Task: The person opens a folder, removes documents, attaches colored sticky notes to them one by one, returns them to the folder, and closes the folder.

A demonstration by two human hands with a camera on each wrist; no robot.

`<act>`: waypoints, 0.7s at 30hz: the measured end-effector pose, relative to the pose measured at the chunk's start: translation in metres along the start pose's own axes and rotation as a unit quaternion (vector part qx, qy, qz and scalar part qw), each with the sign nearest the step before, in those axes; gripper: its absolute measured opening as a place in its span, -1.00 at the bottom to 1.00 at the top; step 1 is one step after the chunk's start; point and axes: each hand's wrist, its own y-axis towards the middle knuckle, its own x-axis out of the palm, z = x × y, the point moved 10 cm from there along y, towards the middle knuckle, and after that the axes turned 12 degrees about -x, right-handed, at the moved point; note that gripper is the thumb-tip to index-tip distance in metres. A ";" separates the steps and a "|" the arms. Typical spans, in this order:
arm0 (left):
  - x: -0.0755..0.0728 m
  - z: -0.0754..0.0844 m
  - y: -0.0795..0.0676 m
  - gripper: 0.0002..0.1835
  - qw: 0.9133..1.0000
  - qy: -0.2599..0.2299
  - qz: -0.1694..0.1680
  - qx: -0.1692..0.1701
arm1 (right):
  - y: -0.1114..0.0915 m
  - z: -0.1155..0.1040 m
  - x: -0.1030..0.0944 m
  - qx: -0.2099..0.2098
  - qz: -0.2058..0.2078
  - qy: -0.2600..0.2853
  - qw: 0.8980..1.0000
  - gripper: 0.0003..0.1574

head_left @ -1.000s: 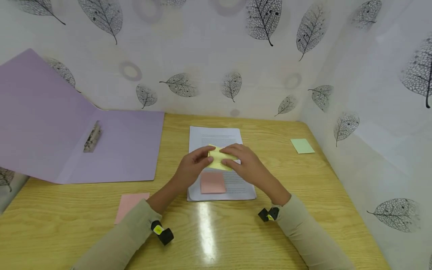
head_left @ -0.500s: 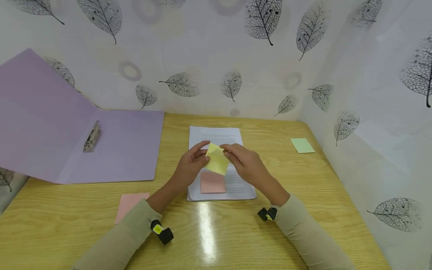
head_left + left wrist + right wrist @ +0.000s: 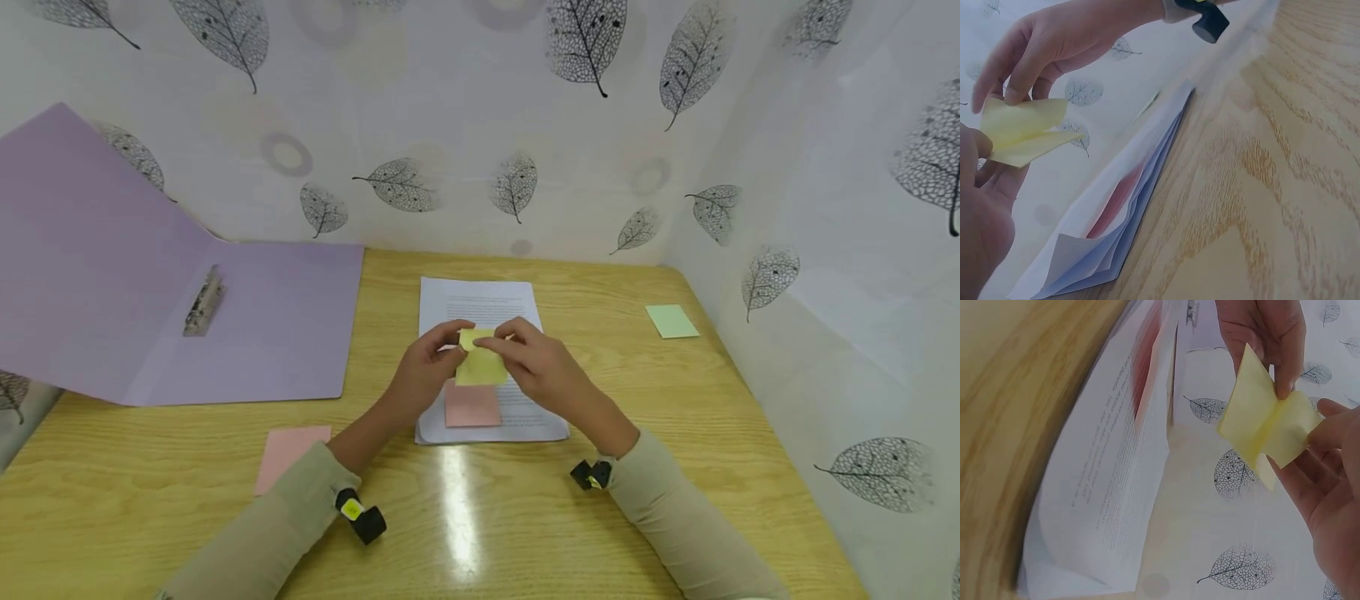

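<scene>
Some yellow paper [image 3: 482,370] in left hand [image 3: 420,373]

Yellow notes [image 3: 482,369] look matt and papery, the wood-grained table [image 3: 525,521] glossy.

Surface [image 3: 525,525] is yellowish wood with really obvious grain, and it's kinda shiny, there's a bright streak of glare just in front of the papers. Big purple folder [image 3: 288,325] lies open on the left, one cover flat, the other tilted up. Stack of printed white pages [image 3: 528,408] sits around the middle, edges a bit fanned and a corner curling up. Pink paper square [image 3: 283,450] near the folder, partly blocked from view, plus a pale green square [image 3: 672,322] near the right edge.
</scene>
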 end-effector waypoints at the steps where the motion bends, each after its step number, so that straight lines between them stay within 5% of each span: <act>1: 0.000 0.000 0.000 -0.63 1.000 0.001 0.002 0.000 | 0.000 0.000 0.000 -0.002 0.001 0.008 1.000 -0.57; 9: -0.001 -0.001 -0.001 -0.59 1.000 0.010 0.002 -0.008 | 0.003 -0.001 0.003 0.009 -0.006 0.070 0.997 -0.72; 16: -0.001 0.000 -0.001 -0.64 1.000 0.000 0.006 0.004 | 0.000 0.006 0.004 0.048 -0.009 0.050 0.998 -0.73; 21: -0.007 -0.004 0.001 -0.62 0.999 -0.008 0.029 -0.020 | -0.002 0.012 -0.005 0.055 0.017 0.031 0.998 -0.72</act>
